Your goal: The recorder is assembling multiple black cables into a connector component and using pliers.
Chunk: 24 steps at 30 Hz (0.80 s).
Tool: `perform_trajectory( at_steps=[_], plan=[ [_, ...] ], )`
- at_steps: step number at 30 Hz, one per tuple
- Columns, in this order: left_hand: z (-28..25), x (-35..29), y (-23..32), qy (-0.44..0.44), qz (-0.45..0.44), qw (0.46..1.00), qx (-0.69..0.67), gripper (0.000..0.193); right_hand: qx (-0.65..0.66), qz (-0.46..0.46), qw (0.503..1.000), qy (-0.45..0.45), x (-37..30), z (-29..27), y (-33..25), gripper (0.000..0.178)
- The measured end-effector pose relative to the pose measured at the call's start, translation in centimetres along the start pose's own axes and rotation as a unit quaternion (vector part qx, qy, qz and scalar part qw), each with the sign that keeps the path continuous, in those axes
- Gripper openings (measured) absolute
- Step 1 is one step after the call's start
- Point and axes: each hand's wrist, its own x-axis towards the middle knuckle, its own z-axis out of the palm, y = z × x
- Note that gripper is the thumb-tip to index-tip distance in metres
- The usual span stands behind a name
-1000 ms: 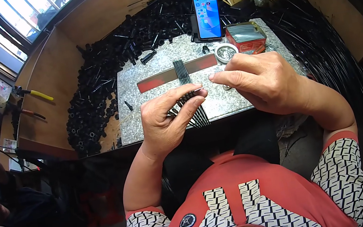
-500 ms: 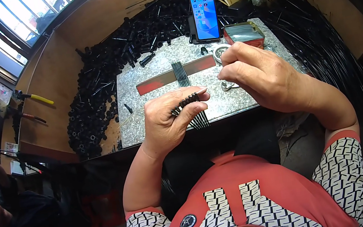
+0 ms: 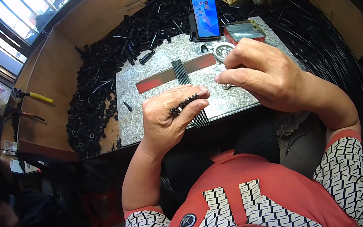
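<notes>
My left hand (image 3: 160, 117) is closed around a bundle of thin black rods (image 3: 180, 71). A row of small black knobbed ends (image 3: 184, 105) shows between its thumb and fingers. The rods reach away from me over a flat red-and-grey bar (image 3: 202, 63), and their near ends poke out below the hand. My right hand (image 3: 272, 75) hovers to the right over the grey speckled board (image 3: 133, 117), its fingers drawn together in a pinch. Whatever is in that pinch, if anything, is too small to make out.
Heaps of black tubular parts (image 3: 87, 101) curve around the board's left and far sides. A lit phone (image 3: 206, 16) stands behind a round white dish (image 3: 223, 47) and a red box (image 3: 245, 32). Long black rods (image 3: 324, 39) lie rightward. A co-worker (image 3: 39, 216) is at left.
My right hand has shifted slightly down, and its pointing finger is straighter. My left hand keeps its hold on the rods. The co-worker's arms at the left have moved lower.
</notes>
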Motion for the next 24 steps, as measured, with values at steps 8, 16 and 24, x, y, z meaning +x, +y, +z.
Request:
perform_trajectory(
  at_steps=[8, 16, 24],
  plan=[
    [0.0, 0.3, -0.4, -0.032, 0.055, 0.997, 0.035, 0.022, 0.024, -0.009, 1.0, -0.006, 0.3, 0.2, -0.4, 0.031],
    [0.1, 0.3, -0.7, -0.034, 0.105, 0.989, 0.095, 0.034, 0.066, -0.006, 0.997, -0.035, 0.8, 0.5, -0.8, 0.038],
    [1.0, -1.1, -2.0, -0.054, 0.02, 0.997, 0.046, 0.033, 0.231, 0.079, 0.97, -0.021, 2.7, 2.2, -1.4, 0.04]
  ],
)
